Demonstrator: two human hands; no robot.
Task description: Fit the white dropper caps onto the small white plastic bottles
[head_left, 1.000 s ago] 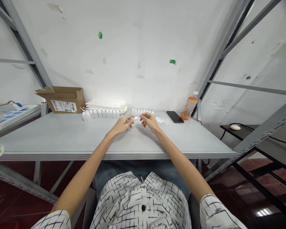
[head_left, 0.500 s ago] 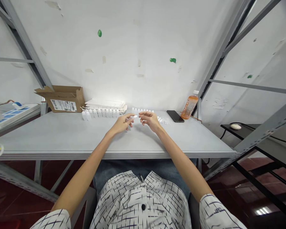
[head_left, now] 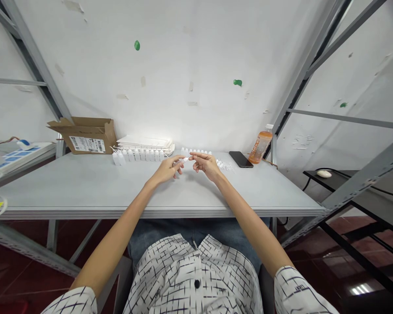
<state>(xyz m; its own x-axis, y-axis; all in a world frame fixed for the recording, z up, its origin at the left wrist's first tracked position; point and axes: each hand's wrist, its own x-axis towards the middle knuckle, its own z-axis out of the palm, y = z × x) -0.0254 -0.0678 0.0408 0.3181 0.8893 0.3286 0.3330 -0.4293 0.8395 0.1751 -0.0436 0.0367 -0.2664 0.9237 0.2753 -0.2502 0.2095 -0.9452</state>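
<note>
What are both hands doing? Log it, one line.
left hand: holds small white bottle | right hand: at its tip | left rear: row of white bottles

You face a white wall (head_left: 170, 65) with green patches (head_left: 136, 45) behind the far edge of the table (head_left: 94, 183). Grey metal posts (head_left: 36, 61) rise by its far corners. Past its right edge, dark red floor tiles (head_left: 334, 261) carry a bright reflection (head_left: 361, 289).

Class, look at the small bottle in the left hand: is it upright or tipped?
Tipped: the small bottle lies slanted in the left hand, its white tip pointing toward the right hand.
</note>
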